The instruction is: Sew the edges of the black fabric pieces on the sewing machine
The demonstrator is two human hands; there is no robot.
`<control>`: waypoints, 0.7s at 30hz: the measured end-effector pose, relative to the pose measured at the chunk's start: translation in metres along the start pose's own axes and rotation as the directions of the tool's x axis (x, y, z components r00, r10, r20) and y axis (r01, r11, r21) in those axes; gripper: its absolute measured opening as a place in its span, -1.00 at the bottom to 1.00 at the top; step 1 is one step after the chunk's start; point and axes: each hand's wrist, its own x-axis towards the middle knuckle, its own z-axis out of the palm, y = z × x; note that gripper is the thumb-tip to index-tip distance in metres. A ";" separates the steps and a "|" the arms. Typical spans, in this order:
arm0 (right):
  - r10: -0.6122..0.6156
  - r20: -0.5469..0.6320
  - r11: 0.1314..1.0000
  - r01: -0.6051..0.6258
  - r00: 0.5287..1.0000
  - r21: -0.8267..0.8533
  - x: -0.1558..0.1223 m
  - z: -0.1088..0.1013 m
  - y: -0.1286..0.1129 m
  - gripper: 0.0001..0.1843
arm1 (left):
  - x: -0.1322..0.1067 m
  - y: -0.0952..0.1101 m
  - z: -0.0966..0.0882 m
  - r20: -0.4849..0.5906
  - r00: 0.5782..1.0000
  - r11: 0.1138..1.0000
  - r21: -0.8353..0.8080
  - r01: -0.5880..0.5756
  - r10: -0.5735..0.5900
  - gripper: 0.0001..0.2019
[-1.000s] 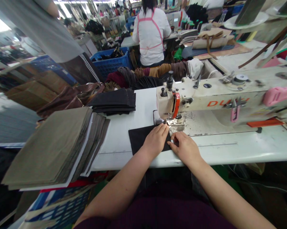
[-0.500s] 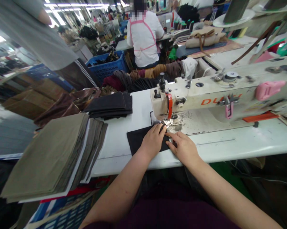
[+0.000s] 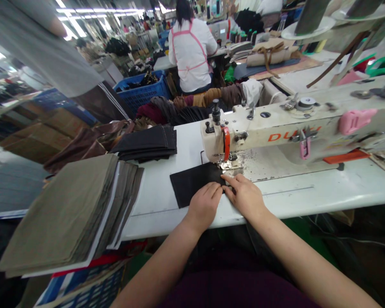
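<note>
The workpiece is a black cloth piece [image 3: 195, 179]: four-sided, matte, lying flat, with its left edge slanting. It is located on the white surface [image 3: 307, 201], at the head of a sewing machine [image 3: 259, 133]; its far right corner reaches the presser foot [image 3: 227, 167]. From this angle it cannot be determined whether the corner sits under the foot.

Left hand [image 3: 204, 206]: grip flat over the near right part of the cloth, fingers pressed together. Right hand [image 3: 245, 193]: index finger and thumb slightly apart, tips at the right edge of the cloth. Whether either grip pinches a layer cannot be told.

The surface carries a stack of folded black cloth [image 3: 147, 143] at its far left. A thick grey-green stack [image 3: 60, 209] lies left of the workpiece, overhanging the near edge. A pink clip [image 3: 355, 122] and pink-handled snips [image 3: 304, 147] are on the machine arm. Beyond are a blue crate [image 3: 144, 90] and a seated person in white [image 3: 192, 55].

The near edge of the surface runs below both wrists. Bare white strips show at three positions: between the grey-green stack and the cloth, between the black stack and the machine head, and right of the right hand along the machine bed.
</note>
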 end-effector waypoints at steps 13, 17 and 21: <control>-0.012 -0.045 0.991 0.006 0.999 -0.137 -0.004 0.006 -0.004 -0.55 | 0.015 -0.025 0.003 0.056 0.998 1.000 0.029 0.002 -0.004 -0.61; -0.012 -0.042 0.990 0.005 0.999 -0.144 -0.004 0.005 -0.005 -0.56 | 0.025 -0.034 0.006 0.069 0.997 0.999 -0.007 0.036 -0.036 -0.58; -0.012 -0.059 0.990 0.004 0.998 -0.142 -0.004 0.005 -0.006 -0.57 | 0.034 -0.046 0.009 0.071 0.997 0.997 -0.059 0.040 -0.035 -0.54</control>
